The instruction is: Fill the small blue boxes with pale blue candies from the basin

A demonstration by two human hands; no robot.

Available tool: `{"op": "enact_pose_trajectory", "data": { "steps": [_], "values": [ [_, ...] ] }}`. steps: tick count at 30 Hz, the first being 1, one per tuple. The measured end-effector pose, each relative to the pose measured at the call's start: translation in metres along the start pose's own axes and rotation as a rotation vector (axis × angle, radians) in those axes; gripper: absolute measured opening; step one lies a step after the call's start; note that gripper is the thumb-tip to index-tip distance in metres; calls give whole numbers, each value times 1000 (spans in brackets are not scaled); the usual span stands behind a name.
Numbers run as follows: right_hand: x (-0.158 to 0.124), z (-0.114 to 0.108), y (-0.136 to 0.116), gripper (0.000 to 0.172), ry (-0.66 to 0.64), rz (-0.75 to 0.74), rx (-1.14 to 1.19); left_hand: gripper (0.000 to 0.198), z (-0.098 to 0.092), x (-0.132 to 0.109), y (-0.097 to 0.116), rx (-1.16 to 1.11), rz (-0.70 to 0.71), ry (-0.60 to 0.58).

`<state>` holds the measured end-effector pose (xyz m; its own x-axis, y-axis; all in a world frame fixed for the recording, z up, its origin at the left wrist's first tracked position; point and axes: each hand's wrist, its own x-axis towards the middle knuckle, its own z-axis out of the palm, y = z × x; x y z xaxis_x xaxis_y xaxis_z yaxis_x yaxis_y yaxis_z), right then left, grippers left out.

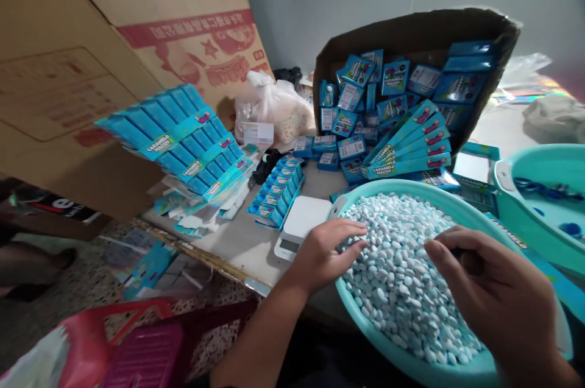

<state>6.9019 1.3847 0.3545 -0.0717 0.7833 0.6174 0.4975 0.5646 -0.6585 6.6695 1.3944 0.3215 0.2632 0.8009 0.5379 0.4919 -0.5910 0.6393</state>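
Beside the round turquoise plastic tub (388, 352), probably because small white-and-blue candies (402, 278) lie near, the left hand (325, 254) parts thumb from fingers, while the right hand (498, 290) curls, whether pinching I cannot tell.

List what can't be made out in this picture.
Head view: whether the right hand holds anything; curled fingers hide its palm.
Head view: any reading on the white scale; its display is too small and dim.
Head view: the second teal basin's far right; the picture's edge cuts it off.
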Motion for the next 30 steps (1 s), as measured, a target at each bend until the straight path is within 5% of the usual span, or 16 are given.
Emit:
{"op": "enact_pose_trajectory", "data": {
  "steps": [6,10,14,18,21,27,30],
  "values": [
    [2,0,0,15,-3,-78,26,16,-11,9,-7,185,-86,200],
    [6,5,-2,21,-5,-99,76,23,-6,67,-22,159,-143,208],
    [8,11,2,24,-14,-92,91,44,15,153,-54,281,-326,-48],
    [8,15,5,26,38,-39,83,32,39,206,-87,170,-356,-343],
    [9,17,6,25,52,10,126,27,48,215,-104,164,-363,-376],
    [8,24,8,22,-7,64,175,76,51,207,-121,-18,-402,-490],
    [14,15,15,24,30,60,156,73,50,206,-121,-38,-389,-580]
  ]
}}
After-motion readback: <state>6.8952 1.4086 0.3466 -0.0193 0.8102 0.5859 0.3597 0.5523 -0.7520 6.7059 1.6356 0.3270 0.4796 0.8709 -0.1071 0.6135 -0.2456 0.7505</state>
